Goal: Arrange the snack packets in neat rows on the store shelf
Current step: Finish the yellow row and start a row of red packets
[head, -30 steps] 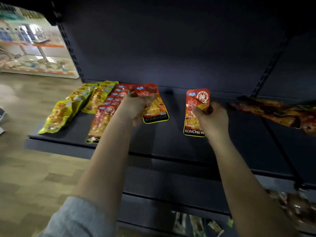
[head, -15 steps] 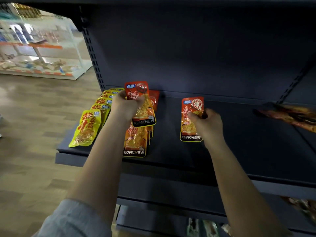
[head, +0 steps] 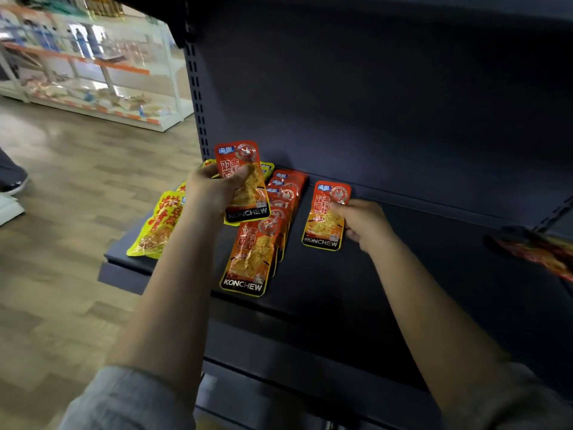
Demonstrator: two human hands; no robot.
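Both my arms reach forward. My left hand (head: 210, 190) grips an orange packet (head: 245, 181) raised over the orange row (head: 263, 240). My right hand (head: 362, 225) pinches another packet (head: 325, 218) lying on the shelf (head: 387, 290).

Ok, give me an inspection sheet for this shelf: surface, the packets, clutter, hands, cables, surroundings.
Surface: dark shelf, mostly bare to the right of the packets.
Job's things: red row of overlapping Konchew packets running front to back; yellow row to its left; one red packet in each hand.
Clutter: loose packets heaped at the right edge.
Hands: left hand holds a red packet above the rows; right hand pinches a single packet to the right of the red row.
Cables: nothing seen.
Surroundings: wood floor, display shelving behind, a shoe at far left.
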